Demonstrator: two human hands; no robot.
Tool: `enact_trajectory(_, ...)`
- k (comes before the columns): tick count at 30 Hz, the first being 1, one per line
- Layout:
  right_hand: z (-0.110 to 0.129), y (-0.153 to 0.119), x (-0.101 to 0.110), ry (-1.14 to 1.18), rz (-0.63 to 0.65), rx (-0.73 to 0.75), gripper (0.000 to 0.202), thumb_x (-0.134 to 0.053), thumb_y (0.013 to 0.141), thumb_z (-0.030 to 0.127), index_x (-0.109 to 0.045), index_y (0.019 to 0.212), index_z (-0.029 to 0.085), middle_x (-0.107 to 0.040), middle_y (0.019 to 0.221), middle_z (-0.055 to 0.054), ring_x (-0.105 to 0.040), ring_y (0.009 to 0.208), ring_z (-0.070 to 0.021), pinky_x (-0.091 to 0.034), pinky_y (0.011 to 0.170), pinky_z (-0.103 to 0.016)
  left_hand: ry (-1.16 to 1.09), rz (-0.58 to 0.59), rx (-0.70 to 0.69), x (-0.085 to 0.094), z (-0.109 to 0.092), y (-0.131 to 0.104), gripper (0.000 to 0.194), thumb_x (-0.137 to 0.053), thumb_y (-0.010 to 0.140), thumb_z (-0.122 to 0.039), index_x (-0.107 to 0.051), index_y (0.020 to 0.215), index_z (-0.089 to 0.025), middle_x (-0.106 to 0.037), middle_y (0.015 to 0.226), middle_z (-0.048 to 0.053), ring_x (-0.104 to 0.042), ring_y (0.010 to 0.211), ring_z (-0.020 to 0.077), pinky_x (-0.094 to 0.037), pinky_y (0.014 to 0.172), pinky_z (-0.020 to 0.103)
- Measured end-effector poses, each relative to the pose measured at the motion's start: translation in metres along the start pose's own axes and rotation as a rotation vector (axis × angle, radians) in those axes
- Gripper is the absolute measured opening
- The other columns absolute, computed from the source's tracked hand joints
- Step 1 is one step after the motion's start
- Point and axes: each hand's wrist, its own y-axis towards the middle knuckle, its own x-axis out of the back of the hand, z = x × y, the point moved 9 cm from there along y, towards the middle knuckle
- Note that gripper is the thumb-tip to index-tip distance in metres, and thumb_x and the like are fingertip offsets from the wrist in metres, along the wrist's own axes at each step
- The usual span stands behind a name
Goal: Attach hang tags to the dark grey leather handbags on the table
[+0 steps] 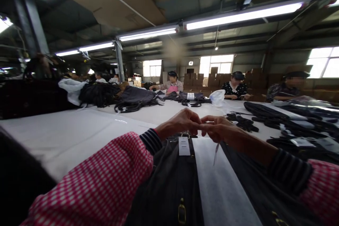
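Observation:
In front of me lies a black bag (pixel 166 183) with gold-coloured buckles (pixel 182 212). A white printed tag (pixel 184 146) rests near its top, and a long white paper strip (pixel 222 183) runs down beside it. Above the bag's top edge, the fingers of my left hand (pixel 186 122) and my right hand (pixel 221 129) meet, both pinched. Whatever lies between my left fingertips is too small to make out. From under my right hand hangs a thin pale tag (pixel 216 153), seen almost edge-on; its upper end is hidden by the fingers.
Black bags (pixel 137 97) are piled across the white table (pixel 79 137) at far left. More dark bags and straps (pixel 286 116) lie at right, near a clear plastic bag (pixel 217 97). Several people sit across the table, with stacked cartons (pixel 193 80) behind them.

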Motion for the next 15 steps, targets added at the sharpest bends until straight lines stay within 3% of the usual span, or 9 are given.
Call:
enact_trajectory(3,-0.014,0.01,0.002,-0.103,-0.037,-0.036,0.035,-0.079,0.073,0.043,-0.07,0.088,0.012,-0.057,0.062,0.003,-0.031,0.045,-0.0046,-0.017,0.043,-0.024,-0.076,-0.022,0.018,0.005,0.024,-0.005,0.028,-0.082,0.068,-0.036,-0.073,0.076,-0.011,-0.069,0.062,0.004,-0.065,0.058,0.0148,-0.05,0.058,0.025)
enact_trajectory(6,-0.02,0.025,0.006,-0.267,-0.032,-0.008,0.027,-0.076,0.071,0.038,-0.071,0.078,0.012,-0.057,0.057,0.002,-0.035,0.047,-0.0064,-0.022,0.045,-0.024,-0.122,0.017,0.03,0.004,0.044,-0.005,0.024,-0.077,0.068,-0.031,-0.074,0.08,-0.01,-0.07,0.066,0.005,-0.065,0.061,0.0155,-0.051,0.062,0.027)
enact_trajectory(10,-0.025,0.05,0.01,-0.58,0.0,0.073,0.015,-0.068,0.073,0.029,-0.071,0.069,0.015,-0.062,0.056,0.001,-0.046,0.052,-0.0102,-0.03,0.05,-0.025,0.141,-0.119,0.109,0.031,0.074,-0.004,0.021,-0.07,0.072,-0.03,-0.075,0.084,-0.013,-0.07,0.072,0.004,-0.064,0.068,0.0163,-0.046,0.063,0.026)
enact_trajectory(13,-0.026,0.065,0.008,-0.827,-0.008,0.159,0.013,-0.063,0.073,0.023,-0.07,0.065,0.016,-0.064,0.057,0.001,-0.053,0.056,-0.0123,-0.033,0.054,-0.025,0.313,-0.209,0.159,0.052,0.099,-0.001,0.015,-0.068,0.073,-0.028,-0.071,0.067,-0.015,-0.064,0.062,0.003,-0.056,0.063,0.0154,-0.038,0.061,0.026)
enact_trajectory(15,-0.028,0.072,0.003,-0.911,-0.009,0.192,0.014,-0.061,0.075,0.022,-0.069,0.066,0.016,-0.063,0.058,0.001,-0.053,0.057,-0.0121,-0.033,0.055,-0.026,0.355,-0.219,0.182,0.056,0.116,0.002,0.025,-0.067,0.076,-0.032,-0.066,0.057,-0.016,-0.057,0.055,0.001,-0.049,0.057,0.0144,-0.035,0.06,0.027)
